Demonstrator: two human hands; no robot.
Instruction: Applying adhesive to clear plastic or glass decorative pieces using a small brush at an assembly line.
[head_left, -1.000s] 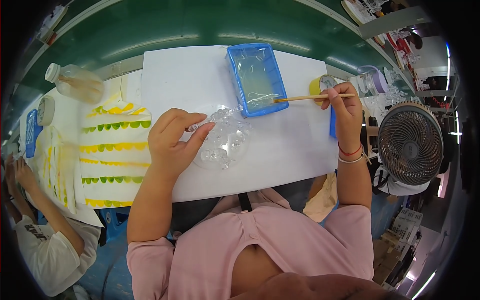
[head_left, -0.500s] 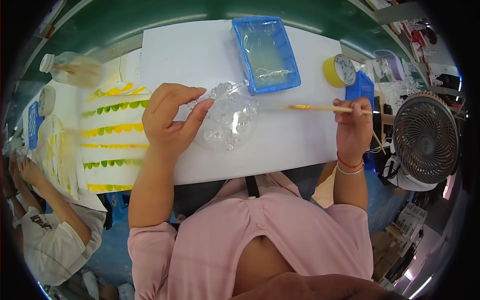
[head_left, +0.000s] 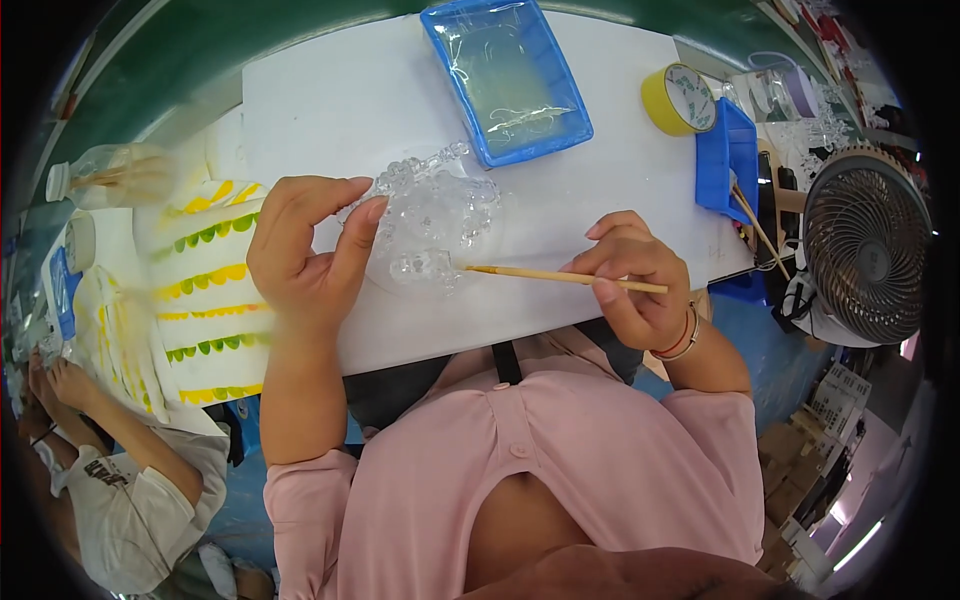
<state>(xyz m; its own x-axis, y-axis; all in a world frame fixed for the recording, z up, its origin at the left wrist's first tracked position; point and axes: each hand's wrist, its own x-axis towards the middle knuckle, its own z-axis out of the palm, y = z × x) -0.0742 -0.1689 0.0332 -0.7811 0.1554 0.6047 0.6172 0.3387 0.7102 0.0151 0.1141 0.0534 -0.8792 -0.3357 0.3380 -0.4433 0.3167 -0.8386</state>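
My left hand (head_left: 305, 255) holds the left edge of a clear, bumpy plastic piece (head_left: 432, 215) that lies on the white sheet (head_left: 330, 90). My right hand (head_left: 635, 290) grips a thin wooden brush (head_left: 560, 276) near its rear end. The brush points left, and its tip touches the lower edge of the clear piece. A blue tray (head_left: 505, 78) with clear liquid sits just beyond the piece.
A yellow tape roll (head_left: 678, 98) and a small blue box (head_left: 728, 160) lie at the right. A round fan (head_left: 868, 255) stands further right. White cloth with yellow and green scallops (head_left: 205, 290) lies at the left, beside a plastic bottle (head_left: 110, 172). Another person (head_left: 120, 480) sits lower left.
My right hand has brought the brush from the blue tray down and left to the clear piece. My left hand has stayed on the piece.
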